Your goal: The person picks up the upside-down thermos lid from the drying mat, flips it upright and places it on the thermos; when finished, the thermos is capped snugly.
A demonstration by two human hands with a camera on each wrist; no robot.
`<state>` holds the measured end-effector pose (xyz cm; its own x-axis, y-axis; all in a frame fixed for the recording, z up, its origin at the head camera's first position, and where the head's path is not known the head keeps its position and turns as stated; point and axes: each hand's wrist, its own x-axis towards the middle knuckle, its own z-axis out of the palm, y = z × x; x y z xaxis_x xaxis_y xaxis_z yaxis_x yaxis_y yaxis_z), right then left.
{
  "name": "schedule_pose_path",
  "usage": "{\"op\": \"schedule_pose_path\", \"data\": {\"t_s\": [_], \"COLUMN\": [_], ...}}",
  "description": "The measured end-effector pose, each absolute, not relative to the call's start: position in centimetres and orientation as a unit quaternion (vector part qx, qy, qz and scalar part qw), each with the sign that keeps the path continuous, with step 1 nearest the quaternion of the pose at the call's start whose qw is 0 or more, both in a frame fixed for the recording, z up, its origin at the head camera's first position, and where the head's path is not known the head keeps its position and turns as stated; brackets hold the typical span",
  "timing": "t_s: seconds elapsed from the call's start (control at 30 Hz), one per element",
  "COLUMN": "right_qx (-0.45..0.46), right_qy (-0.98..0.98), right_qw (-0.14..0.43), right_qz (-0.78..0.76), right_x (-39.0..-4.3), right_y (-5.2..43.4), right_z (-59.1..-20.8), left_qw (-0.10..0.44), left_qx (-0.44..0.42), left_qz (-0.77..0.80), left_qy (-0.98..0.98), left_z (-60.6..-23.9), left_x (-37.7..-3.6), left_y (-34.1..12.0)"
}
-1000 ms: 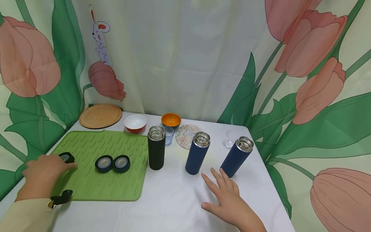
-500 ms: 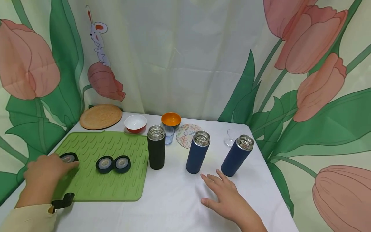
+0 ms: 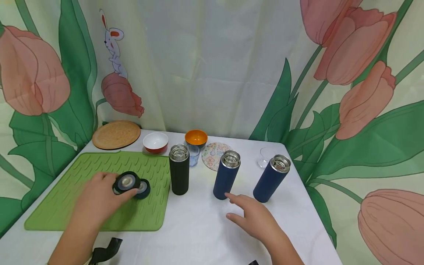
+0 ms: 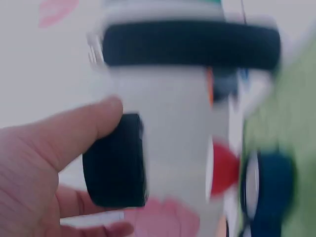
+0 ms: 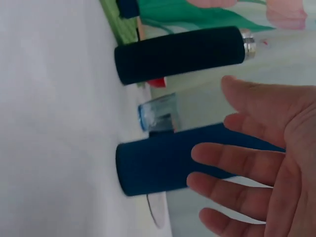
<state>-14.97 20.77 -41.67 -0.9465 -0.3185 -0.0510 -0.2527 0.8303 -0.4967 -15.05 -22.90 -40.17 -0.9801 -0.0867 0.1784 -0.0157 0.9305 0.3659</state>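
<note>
Above the green mat point(image 3: 66, 206), left hand point(image 3: 96, 198) fingers around lid point(image 3: 126, 182), underside up.

A staged domestic tabletop, not a true kitchen or room; a printed fabric backdrop point(image 3: 212, 66) with large pink tulips, green leaves and a cartoon rabbit at upper left closes in the back and both sides, hiding any walls; the desk point(image 3: 198, 228) wears a plain white cloth; on it lie homely drinkware and tableware: a green ridged drying mat point(image 3: 99, 198) at lower left, a round woven placemat point(image 3: 116, 134) at the far left corner, a red-and-white bowl point(image 3: 155, 142), an orange bowl point(image 3: 196, 137), a floral coaster point(image 3: 213, 154), a small clear glass point(image 3: 264, 158) and three open vacuum flasks, one black point(image 3: 179, 175) and two blue point(image 3: 226, 175) point(image 3: 271, 178).
</note>
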Motion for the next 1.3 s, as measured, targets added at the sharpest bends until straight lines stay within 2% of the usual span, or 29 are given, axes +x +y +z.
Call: {"op": "schedule_pose_path", "data": {"t_s": [0.27,0.47,0.73,1.0,1.3], "right_qx": [-0.175,-0.199,-0.213,-0.231,-0.237], "right_qy": [0.925,0.907,0.896,0.881,0.880], "right_qw": [0.066,0.077,0.074,0.070,0.041], "right_qz": [-0.332,-0.362,-0.382,-0.407,-0.410], "right_x": [-15.7,-16.3,-16.5,-16.5,-16.5], "right_y": [18.4,16.7,16.0,15.6,15.3], "right_z": [-40.6,-41.1,-41.7,-42.2,-42.4], "left_qw": [0.058,0.041,0.067,0.062,0.055], "left_qx": [-0.096,-0.131,-0.183,-0.205,-0.211], "left_qz": [-0.235,-0.257,-0.271,-0.296,-0.305], "left_qy": [-0.965,-0.957,-0.943,-0.931,-0.927], "left_z": [-39.9,-40.3,-41.0,-41.0,-40.9], "left_x": [-14.9,-15.5,-16.2,-16.0,-16.0], "left_y": [-13.8,-10.2,-8.5,-8.1,-8.1]}}
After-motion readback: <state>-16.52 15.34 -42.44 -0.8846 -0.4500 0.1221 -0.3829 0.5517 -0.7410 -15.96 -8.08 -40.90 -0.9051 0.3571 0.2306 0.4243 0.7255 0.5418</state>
